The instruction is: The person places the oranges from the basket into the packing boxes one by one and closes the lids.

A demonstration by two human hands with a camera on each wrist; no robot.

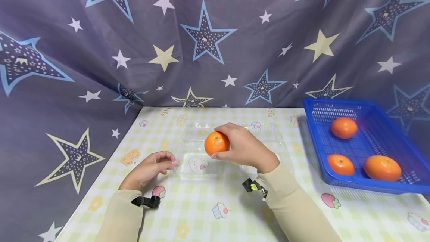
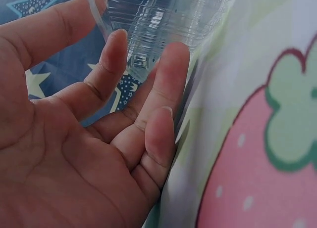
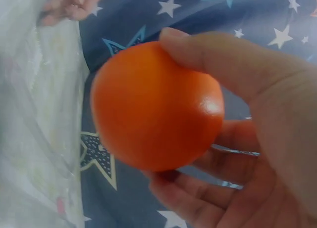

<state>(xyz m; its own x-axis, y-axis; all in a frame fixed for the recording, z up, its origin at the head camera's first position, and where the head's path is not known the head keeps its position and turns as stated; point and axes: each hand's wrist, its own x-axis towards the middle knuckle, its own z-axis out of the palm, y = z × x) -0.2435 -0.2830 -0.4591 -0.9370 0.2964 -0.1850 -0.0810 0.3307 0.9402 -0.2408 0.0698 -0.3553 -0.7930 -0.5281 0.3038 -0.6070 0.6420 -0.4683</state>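
Note:
My right hand (image 1: pixel 246 148) grips an orange (image 1: pixel 216 143) above a clear plastic container (image 1: pixel 198 176) with a lid-like rear section. In the right wrist view the thumb lies over the top of the orange (image 3: pixel 153 109), and the other fingers curl beneath it. At the container's left edge is my left hand (image 1: pixel 149 169). Seen from the left wrist, its thumb and index finger pinch the rim of the ribbed clear container (image 2: pixel 166 15), while the remaining fingers stay loosely bent beside the tabletop.
A blue plastic basket (image 1: pixel 317 148) with perforated walls stands at the right, holding three more oranges, one of them the rear orange (image 1: pixel 344 127). A checked, cartoon-printed cloth (image 1: pixel 188 212) covers the table. Behind the table hangs a dark star-patterned curtain (image 1: pixel 228 66).

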